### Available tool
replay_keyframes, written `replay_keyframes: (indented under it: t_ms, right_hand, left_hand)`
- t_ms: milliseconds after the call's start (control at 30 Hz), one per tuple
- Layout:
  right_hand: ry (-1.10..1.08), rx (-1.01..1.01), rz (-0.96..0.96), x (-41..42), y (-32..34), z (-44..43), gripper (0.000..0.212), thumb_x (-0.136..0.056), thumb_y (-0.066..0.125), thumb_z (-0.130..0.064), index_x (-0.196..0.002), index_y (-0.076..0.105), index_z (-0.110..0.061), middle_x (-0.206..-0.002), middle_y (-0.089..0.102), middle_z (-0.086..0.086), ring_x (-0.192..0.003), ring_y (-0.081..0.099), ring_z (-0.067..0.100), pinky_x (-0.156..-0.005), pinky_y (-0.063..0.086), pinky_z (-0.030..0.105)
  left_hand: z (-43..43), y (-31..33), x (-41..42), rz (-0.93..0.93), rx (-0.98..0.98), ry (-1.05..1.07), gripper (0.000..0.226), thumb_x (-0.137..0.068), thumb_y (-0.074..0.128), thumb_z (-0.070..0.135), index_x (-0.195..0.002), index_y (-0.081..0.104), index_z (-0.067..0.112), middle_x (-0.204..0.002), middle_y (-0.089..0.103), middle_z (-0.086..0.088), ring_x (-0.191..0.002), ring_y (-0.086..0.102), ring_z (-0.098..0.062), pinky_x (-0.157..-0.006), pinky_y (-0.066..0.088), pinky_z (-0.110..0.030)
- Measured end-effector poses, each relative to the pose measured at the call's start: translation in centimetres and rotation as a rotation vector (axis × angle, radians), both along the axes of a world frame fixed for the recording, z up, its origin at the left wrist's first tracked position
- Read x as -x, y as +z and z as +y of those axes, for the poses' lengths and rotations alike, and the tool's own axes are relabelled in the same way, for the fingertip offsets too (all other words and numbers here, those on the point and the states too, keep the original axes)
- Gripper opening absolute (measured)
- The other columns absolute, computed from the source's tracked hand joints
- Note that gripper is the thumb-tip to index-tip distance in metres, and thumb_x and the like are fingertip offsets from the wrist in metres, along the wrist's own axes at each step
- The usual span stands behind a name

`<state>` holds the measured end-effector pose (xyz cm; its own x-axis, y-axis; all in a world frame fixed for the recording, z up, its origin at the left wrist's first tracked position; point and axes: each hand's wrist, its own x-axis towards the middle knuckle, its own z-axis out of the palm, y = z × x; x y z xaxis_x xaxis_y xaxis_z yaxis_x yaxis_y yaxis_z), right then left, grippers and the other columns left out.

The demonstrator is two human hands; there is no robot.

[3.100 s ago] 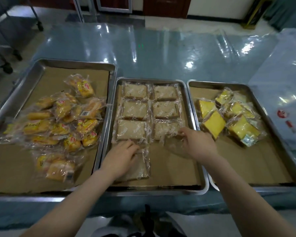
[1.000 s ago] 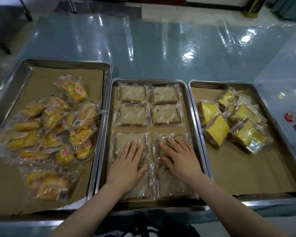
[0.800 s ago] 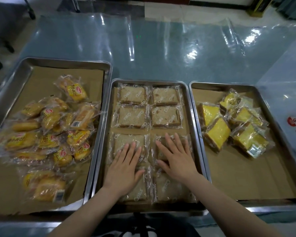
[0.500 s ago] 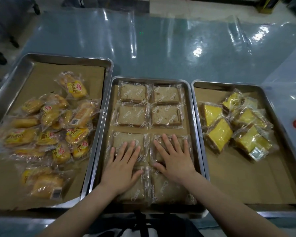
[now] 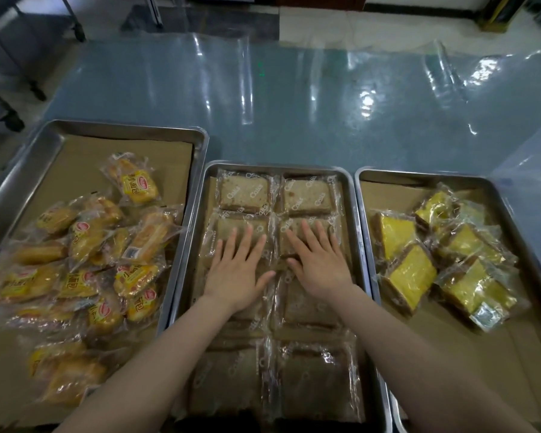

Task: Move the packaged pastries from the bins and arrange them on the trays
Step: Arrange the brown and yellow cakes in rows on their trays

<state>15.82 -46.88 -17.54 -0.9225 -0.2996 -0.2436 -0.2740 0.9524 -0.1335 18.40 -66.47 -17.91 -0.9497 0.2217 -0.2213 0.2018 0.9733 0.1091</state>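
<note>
1. Expect crushed or cracked cake from too much palm weight through the left hand (image 5: 238, 270) and right hand (image 5: 320, 267), both pressing on soft brown cake packets (image 5: 243, 193) in the middle tray (image 5: 278, 166).
2. Expect skewed rows from an uneven sideways push, given slick film wrappers with seams touching or overlapping and likely to ride up over a neighbour.
3. Watch for a wrapper edge caught under the fingertips (image 5: 248, 237) on lift-off, dragging a packet out of line.
4. Read the left hand as spread, palm down, fingers straight and fanned. Fingers on the left packet of the second row, palm over the third. Nothing pinched.
5. Read the right hand the same way on the right column, thumb toward the centre seam. Nothing pinched.
6. Note both forearms reaching in over the near rows. Touching or just clear of them: cannot tell. Risk of nudged near packets either way.
7. Locate the brown packets in two columns of four rows, filling the middle tray. Arrangement judged nearly complete.
8. Further out, find yellow bun packets (image 5: 85, 245) heaped loose in the left tray (image 5: 122, 128) and yellow cake-slice packets (image 5: 409, 276) jumbled in the right tray (image 5: 419, 175). Both judged unsorted.
</note>
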Motion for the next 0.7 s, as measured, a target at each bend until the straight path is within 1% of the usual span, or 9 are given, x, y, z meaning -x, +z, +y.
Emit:
replay_keyframes:
  t_ms: [100,167,233,300,400,533,633,700]
  right_hand:
    - [0.007,-0.013,0.003,-1.4,-0.3,0.7,0.059,-0.096,0.015,-0.056,-0.146,-0.012,-0.042,-0.157,-0.017,-0.002,-0.141,-0.026,0.025,-0.113,-0.015,0.045]
    - [0.010,-0.026,0.000,-2.4,-0.3,1.0,0.059,-0.096,0.015,-0.057,-0.146,-0.013,-0.042,-0.157,-0.019,-0.003,-0.140,-0.028,0.024,-0.112,-0.017,0.044]
    - [0.007,-0.020,0.001,-2.9,0.0,1.0,0.059,-0.096,0.017,-0.056,-0.147,-0.010,-0.042,-0.157,-0.018,-0.003,-0.140,-0.027,0.023,-0.112,-0.017,0.043]
    - [-0.012,0.020,0.043,-2.4,0.4,0.6,0.057,-0.097,0.019,-0.053,-0.148,-0.004,-0.040,-0.157,-0.015,-0.003,-0.141,-0.025,0.023,-0.113,-0.016,0.044]
    - [-0.039,0.074,0.102,0.2,0.9,-0.5,0.055,-0.098,0.018,-0.049,-0.150,0.002,-0.038,-0.157,-0.015,-0.002,-0.142,-0.023,0.023,-0.113,-0.015,0.045]
    - [-0.059,0.072,0.099,5.4,0.8,-1.6,0.054,-0.100,0.021,-0.045,-0.151,0.005,-0.035,-0.159,-0.011,0.002,-0.142,-0.021,0.027,-0.116,-0.009,0.048]
    - [-0.083,0.047,0.048,7.9,0.3,-1.3,0.054,-0.100,0.021,-0.045,-0.150,0.003,-0.039,-0.159,-0.011,0.002,-0.142,-0.022,0.030,-0.115,-0.009,0.053]
    - [-0.096,0.041,0.029,8.1,-0.3,-0.8,0.055,-0.100,0.021,-0.048,-0.149,-0.002,-0.043,-0.159,-0.012,0.001,-0.141,-0.024,0.029,-0.112,-0.014,0.053]
  left_hand:
    - [-0.1,-1.0,-0.9,-0.022,0.012,-0.012,0.076,-0.083,0.001,0.071,-0.144,-0.022,0.032,-0.152,-0.028,-0.001,-0.137,-0.029,-0.028,-0.114,-0.011,-0.050]
    - [-0.3,-1.3,-1.7,-0.013,0.019,-0.014,0.077,-0.082,-0.002,0.072,-0.143,-0.025,0.032,-0.152,-0.030,-0.001,-0.136,-0.031,-0.028,-0.113,-0.013,-0.050]
    - [-0.3,-1.4,-2.1,-0.003,0.010,-0.004,0.077,-0.082,-0.004,0.073,-0.143,-0.025,0.033,-0.152,-0.028,0.000,-0.138,-0.028,-0.027,-0.113,-0.013,-0.049]
    - [-0.2,-1.2,-1.9,0.026,-0.011,0.021,0.076,-0.081,-0.006,0.073,-0.143,-0.025,0.033,-0.153,-0.025,0.000,-0.139,-0.025,-0.026,-0.113,-0.012,-0.047]
    - [0.0,-1.0,-0.2,0.074,-0.016,0.055,0.074,-0.081,-0.007,0.072,-0.142,-0.025,0.034,-0.153,-0.024,-0.001,-0.140,-0.025,-0.025,-0.112,-0.014,-0.045]
    - [0.2,-0.6,4.3,0.092,-0.026,0.100,0.071,-0.084,-0.001,0.070,-0.142,-0.023,0.036,-0.153,-0.025,-0.002,-0.138,-0.027,-0.026,-0.110,-0.016,-0.044]
    - [0.0,-0.5,7.3,0.075,-0.023,0.106,0.072,-0.082,-0.003,0.071,-0.143,-0.019,0.036,-0.152,-0.024,-0.001,-0.138,-0.026,-0.026,-0.112,-0.013,-0.044]
    - [-0.4,-0.8,8.2,0.046,-0.014,0.093,0.074,-0.081,-0.005,0.071,-0.145,-0.015,0.035,-0.153,-0.021,-0.001,-0.138,-0.025,-0.025,-0.113,-0.010,-0.044]
